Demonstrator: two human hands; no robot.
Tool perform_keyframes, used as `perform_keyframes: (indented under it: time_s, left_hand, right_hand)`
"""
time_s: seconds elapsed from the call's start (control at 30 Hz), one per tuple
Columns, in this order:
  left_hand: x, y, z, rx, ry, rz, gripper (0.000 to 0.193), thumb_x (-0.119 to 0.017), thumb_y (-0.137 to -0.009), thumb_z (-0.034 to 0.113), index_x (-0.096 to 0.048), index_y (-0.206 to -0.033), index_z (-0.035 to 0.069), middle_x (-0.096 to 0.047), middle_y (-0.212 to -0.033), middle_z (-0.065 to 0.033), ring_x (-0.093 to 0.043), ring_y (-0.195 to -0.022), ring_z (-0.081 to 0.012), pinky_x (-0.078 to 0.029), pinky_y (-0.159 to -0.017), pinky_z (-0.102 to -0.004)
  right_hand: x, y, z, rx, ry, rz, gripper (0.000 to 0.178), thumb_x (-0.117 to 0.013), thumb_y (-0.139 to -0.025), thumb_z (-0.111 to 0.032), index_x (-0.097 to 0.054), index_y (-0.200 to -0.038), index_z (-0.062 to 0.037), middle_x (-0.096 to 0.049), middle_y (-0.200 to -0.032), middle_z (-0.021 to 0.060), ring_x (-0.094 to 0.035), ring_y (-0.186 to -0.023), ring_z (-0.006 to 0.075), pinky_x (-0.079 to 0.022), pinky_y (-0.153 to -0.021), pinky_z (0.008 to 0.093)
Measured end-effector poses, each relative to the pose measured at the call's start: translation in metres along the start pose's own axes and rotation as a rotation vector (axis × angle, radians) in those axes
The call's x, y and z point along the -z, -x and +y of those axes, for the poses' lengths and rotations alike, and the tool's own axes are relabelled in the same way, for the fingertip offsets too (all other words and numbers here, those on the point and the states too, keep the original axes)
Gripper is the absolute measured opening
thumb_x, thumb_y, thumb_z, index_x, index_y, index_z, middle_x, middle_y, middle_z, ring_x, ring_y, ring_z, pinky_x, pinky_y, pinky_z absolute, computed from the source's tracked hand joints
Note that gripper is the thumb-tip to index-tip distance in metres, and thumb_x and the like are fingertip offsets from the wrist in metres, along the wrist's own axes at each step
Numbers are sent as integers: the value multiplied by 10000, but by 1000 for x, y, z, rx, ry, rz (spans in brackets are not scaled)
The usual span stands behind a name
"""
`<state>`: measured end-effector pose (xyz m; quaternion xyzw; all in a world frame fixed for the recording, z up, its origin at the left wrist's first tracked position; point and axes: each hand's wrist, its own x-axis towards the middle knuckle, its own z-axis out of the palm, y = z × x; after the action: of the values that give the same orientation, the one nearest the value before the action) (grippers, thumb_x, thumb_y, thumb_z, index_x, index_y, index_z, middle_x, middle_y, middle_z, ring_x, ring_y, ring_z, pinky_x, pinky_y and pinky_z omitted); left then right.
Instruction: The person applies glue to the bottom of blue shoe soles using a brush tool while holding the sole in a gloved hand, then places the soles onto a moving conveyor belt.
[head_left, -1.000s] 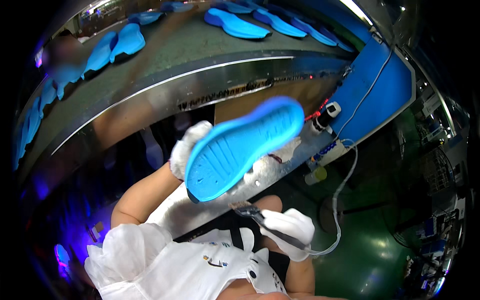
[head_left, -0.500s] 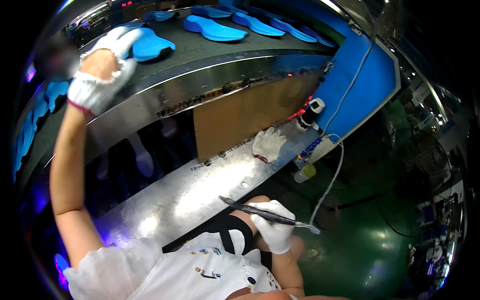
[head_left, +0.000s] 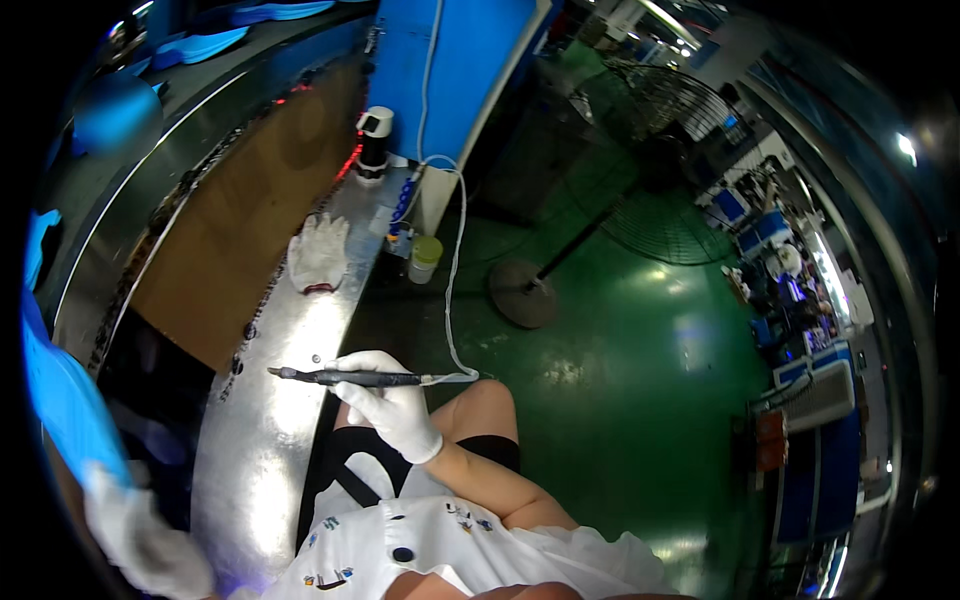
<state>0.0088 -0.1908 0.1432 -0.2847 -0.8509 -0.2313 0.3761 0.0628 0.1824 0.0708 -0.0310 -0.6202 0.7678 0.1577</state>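
My left hand (head_left: 140, 530), in a white knit glove and blurred by motion, is at the lower left. It is closed on the near end of a bright blue shoe sole (head_left: 70, 395), which points away from me along the left rim. My right hand (head_left: 390, 405), also white-gloved, holds a black pen-shaped tool (head_left: 345, 378) between thumb and fingers. The tool lies level above the metal ledge's edge, tip to the left, and a pale cable leaves its rear end.
More blue soles (head_left: 200, 46) lie on the dark conveyor belt at the upper left. On the metal ledge (head_left: 240, 450) rest a spare white glove (head_left: 318, 255) and a black-and-white device (head_left: 374, 145). A yellow-lidded jar (head_left: 425, 258) sits beside it. A standing fan (head_left: 525, 292) is on the green floor.
My left hand has come down from the belt to the lower left with a blue sole. My view has swung right. My right hand still holds the pen-shaped tool, now more level.
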Motion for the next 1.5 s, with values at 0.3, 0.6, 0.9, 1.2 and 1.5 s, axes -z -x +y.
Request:
perform_keyframes:
  time_s: [0.3,0.6,0.9,1.2,1.5]
  left_hand:
    - [-158,131,96,295,421,-367,229,-770,-713,-10,-573,-820,39,-549,-1302,-233,-505,-1276,-432,-410,-1067,-466]
    - [-218,105,35,1876,2412,-364,929,-352,-850,826,-540,-1283,26,-624,-1023,-209,-489,-492,-236,-414,-433,-361]
    - [-233,74,93,1813,2355,-174,1080,-277,-850,855,-462,-1349,-84,-598,-1138,-309,-607,-755,-396,-541,-634,-482]
    - [-206,40,108,1466,2552,4,899,-285,-939,744,-400,-1468,26,-518,-1368,-297,-596,-1161,-416,-472,-1026,-540]
    - [-211,65,114,1169,2853,-105,874,-356,-921,739,-438,-1424,29,-580,-1269,-272,-627,-1061,-401,-540,-912,-516]
  right_hand:
    - [-2,-4,20,-12,-65,30,245,-699,-899,-13,-643,-1137,-2,-703,-938,29,-582,-684,30,-481,-602,181]
    - [-7,-7,33,-97,-29,219,185,-723,-871,-23,-668,-1045,9,-673,-852,19,-580,-669,58,-476,-614,210]
    - [-13,-41,74,285,723,24,167,-750,-821,-50,-684,-969,-5,-703,-871,67,-643,-729,171,-513,-674,303]
    - [-43,-13,-14,471,733,-296,245,-807,-738,-97,-704,-960,-82,-689,-837,76,-650,-723,241,-535,-630,353]
    - [-50,-24,-23,370,541,-148,205,-751,-781,-14,-683,-973,-41,-667,-839,83,-615,-664,230,-510,-640,329]
